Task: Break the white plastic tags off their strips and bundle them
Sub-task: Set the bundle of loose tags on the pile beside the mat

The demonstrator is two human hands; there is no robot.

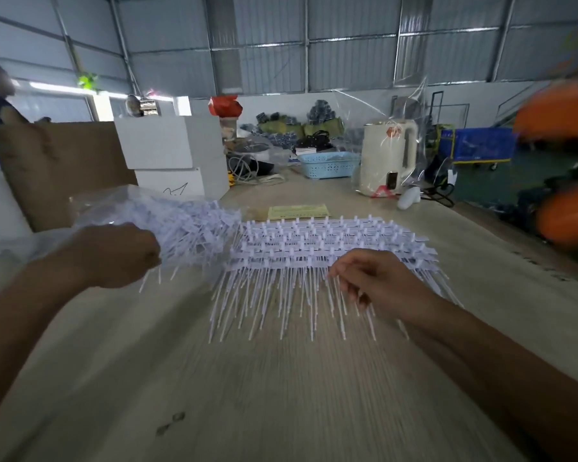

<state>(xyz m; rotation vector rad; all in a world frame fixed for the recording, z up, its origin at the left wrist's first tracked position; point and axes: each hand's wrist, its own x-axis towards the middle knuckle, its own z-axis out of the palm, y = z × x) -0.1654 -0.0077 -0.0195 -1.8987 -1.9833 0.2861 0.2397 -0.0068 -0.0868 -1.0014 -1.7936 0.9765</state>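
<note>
While spread flat at table centre, stacked strips of white tags (321, 248) looked light, thin and springy, likely snapping best near the spine. Left hand (114, 255), at nine o'clock, clenched a clear bag (121, 205) of loose tags; right hand (377, 281) rested loosely curled on the tails, pinch unclear.

On the table (281, 395), a stack of tag strips (327, 248) at centre; left of it, a bag of tags (181, 221); behind, a flat packet (297, 211); farther back, a basket (329, 165), a kettle (386, 158) to its right.
</note>
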